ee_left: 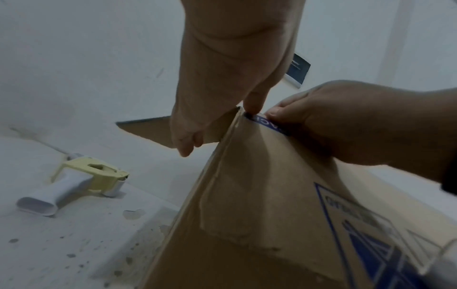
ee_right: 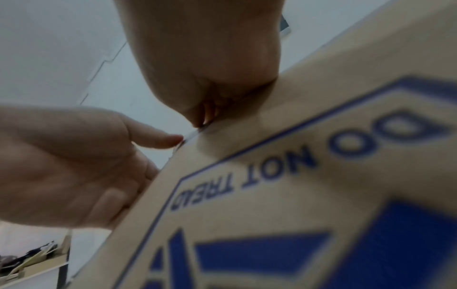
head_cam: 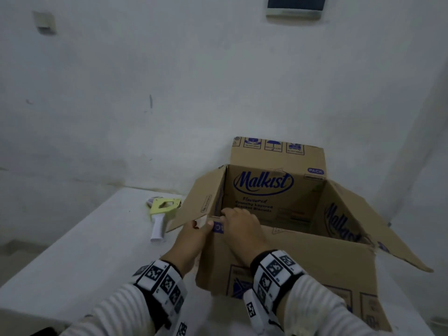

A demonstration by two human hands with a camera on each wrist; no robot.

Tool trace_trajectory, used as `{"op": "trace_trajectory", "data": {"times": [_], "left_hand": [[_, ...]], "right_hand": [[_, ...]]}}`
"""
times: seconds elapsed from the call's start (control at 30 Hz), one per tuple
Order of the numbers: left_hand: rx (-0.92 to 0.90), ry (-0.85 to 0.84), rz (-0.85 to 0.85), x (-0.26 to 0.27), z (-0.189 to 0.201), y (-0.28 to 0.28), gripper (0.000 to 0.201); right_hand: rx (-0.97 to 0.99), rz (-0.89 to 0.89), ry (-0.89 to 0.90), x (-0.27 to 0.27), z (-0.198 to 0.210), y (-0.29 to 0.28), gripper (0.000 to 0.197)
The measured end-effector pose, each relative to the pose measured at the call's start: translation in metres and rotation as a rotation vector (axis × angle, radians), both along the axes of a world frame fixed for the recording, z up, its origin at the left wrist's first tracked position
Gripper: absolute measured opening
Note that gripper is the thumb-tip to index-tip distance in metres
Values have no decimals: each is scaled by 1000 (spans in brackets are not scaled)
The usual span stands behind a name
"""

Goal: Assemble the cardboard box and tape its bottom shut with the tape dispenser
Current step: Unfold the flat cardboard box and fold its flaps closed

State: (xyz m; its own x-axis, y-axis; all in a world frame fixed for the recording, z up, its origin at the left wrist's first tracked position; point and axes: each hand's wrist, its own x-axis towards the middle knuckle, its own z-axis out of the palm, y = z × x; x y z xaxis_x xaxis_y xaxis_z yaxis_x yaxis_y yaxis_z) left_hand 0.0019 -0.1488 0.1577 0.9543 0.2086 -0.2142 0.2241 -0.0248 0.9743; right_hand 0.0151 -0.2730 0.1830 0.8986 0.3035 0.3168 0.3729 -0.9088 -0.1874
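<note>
Head view: from above and behind, facing forward and down over both forearms onto the desk [head_cam: 72, 251] and the wall behind; widest view, takes in the whole cardboard box [head_cam: 286, 258].

Left wrist view: low beside the box's near left corner, looking along the left hand [ee_left: 230, 64]; close range. Tape dispenser [ee_left: 74, 183] to its left.

Right wrist view: pressed up against the box's printed near wall, angled upward; blurred.

Shared by all three: the near left top corner, where both hands meet.
</note>
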Motion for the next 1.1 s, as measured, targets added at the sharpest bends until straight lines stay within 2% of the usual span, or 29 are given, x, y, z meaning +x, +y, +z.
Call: {"op": "trace_trajectory", "data": {"times": [0.07,0.17,0.27,0.37,0.43,0.5,0.57,0.6,0.67,0.73,0.8,0.87,0.97,1.1], "left_hand": [[-86,-72,-1,9,-2,8,44],[-150,-164,113,23,0,17,35],[-137,-257,140,32,5,19,36],[13,-369,43,35,10,15,35],[244,-441,-60,35,12,14,40],[507,-506,-199,35,10,14,45],[678,-566,-285,35,4,12,43],[714,-589,-301,34,2,12,42],[721,-610,-312,34,-1,11,40],[748,-604,-334,34,-2,11,39],[882,-584,-362,32,-1,9,44],[1116,-570,-360,27,0,3,55],[1389,-582,-360,16,3,-17,49],[1427,-553,-427,1,10,-59,52]], "right_hand": [[-13,3,-69,4,-6,9,25],[-48,-36,-181,4,-17,15,10],[-61,-68,-234,5,-21,16,18],[27,-50,-179,5,-22,14,32],[235,-50,-127,3,-19,11,31],[607,-81,-82,-2,-12,7,37],[901,-98,-138,-3,-6,2,41],[967,-121,-198,-4,-4,-2,46],[928,-209,-274,-4,-4,-12,56],[719,-313,-265,-3,-5,-23,48],[466,-373,-212,-3,-11,-32,30],[329,-369,-195,-4,-18,-37,25],[282,-333,-261,-10,-23,-39,25],[282,-352,-243,-21,-21,-63,30]]}}
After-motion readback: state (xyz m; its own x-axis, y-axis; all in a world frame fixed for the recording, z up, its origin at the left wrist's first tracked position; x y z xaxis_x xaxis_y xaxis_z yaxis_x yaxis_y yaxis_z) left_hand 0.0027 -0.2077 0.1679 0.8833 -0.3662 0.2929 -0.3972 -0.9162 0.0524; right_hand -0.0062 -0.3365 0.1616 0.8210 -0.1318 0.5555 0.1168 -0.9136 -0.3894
